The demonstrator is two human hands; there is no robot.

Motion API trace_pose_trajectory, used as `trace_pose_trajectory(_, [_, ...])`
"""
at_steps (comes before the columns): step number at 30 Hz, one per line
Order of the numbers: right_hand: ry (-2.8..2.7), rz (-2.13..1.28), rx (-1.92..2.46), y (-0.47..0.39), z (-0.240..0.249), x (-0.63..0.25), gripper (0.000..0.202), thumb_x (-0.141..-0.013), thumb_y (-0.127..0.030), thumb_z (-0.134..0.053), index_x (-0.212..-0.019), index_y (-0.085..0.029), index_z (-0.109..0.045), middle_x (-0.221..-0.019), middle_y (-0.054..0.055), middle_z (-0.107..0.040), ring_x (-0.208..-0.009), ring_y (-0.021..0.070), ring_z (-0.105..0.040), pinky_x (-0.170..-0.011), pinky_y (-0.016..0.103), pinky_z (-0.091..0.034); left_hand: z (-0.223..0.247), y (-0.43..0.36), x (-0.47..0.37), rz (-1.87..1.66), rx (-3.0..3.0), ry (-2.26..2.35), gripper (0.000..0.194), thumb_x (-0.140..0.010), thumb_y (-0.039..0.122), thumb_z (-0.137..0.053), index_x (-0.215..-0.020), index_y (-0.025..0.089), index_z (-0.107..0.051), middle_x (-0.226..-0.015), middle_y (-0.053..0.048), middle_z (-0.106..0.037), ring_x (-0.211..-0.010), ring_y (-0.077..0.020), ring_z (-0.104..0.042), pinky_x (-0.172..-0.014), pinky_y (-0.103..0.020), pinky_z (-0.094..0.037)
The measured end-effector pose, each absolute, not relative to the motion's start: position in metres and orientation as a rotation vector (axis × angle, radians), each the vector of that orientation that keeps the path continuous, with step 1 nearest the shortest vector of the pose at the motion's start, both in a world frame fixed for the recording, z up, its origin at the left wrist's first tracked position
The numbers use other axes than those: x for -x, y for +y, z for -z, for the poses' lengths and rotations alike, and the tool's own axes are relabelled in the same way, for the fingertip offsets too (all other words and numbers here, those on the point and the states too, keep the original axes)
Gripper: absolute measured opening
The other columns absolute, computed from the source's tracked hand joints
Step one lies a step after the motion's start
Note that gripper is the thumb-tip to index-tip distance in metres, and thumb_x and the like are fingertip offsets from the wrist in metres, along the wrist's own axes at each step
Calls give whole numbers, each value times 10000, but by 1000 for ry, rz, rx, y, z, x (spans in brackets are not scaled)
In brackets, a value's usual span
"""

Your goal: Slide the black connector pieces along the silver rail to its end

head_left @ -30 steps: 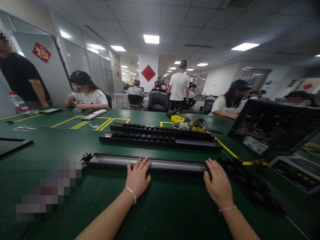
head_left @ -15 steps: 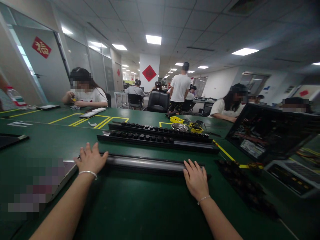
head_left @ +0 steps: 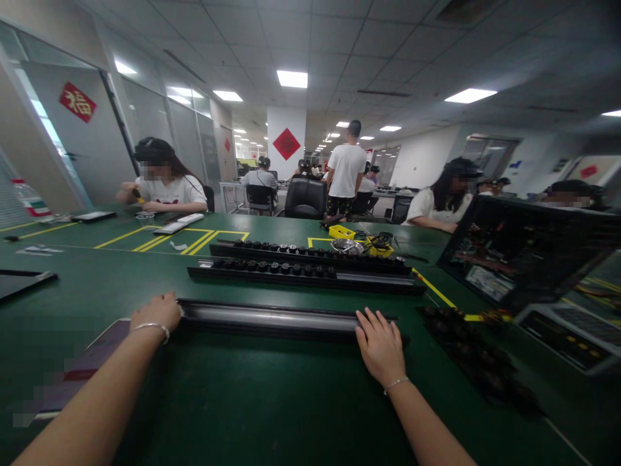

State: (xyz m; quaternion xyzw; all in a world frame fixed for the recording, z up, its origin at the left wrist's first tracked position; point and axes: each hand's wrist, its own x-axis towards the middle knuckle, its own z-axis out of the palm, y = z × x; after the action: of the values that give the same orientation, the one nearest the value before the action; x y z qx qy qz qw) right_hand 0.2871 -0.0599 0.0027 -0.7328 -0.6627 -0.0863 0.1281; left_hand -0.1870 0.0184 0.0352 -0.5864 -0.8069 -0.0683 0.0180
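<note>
A long black channel-shaped rail (head_left: 272, 317) with a shiny grey inner face lies crosswise on the green table in front of me. My left hand (head_left: 155, 315) is at its left end, fingers curled in and closed against that end; the fingertips are partly hidden. Over the right end, my right hand (head_left: 381, 346) lies flat with the fingers stretched out, touching the rail. Just beyond is a similar rail (head_left: 378, 283) carrying a row of small black round parts (head_left: 274, 266), and behind that stands another filled rail (head_left: 223, 248).
At right are a pile of dark parts (head_left: 485, 362), a grey-and-black box (head_left: 565, 343) and an open computer case (head_left: 514, 252). A booklet (head_left: 107, 343) lies beside my left forearm. Yellow trays (head_left: 342, 232) and a metal bowl (head_left: 347, 246) stand farther back. Co-workers sit across the table.
My left hand has slid left from the top of the rail to its left end, and its spread fingers have curled in. My right hand and the rail stay in place.
</note>
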Motion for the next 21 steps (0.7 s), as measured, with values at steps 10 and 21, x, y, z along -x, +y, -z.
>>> trace_pose_trajectory(10, [-1932, 226, 2140, -61, -6, -285, 524, -884, -458, -159, -1314, -288, -405, -1384, -14, -385, -1295, 200, -254, -1056, 437, -138, -40, 10, 175, 105, 1767, -2546, 455, -826, 191, -236, -1224, 94, -434, -1234, -217, -486, -1058, -338, -515, -821, -431, -394])
trace_pose_trajectory(21, [-1935, 216, 2148, -61, -7, -286, 524, -883, -461, -162, -1321, -289, -392, -1386, -14, -382, -1298, 196, -251, -1057, 437, -141, -34, 8, 159, 119, 1839, -2460, 473, -841, 288, -291, -1252, 82, -404, -1225, -205, -500, -1036, -307, -533, -852, -404, -389])
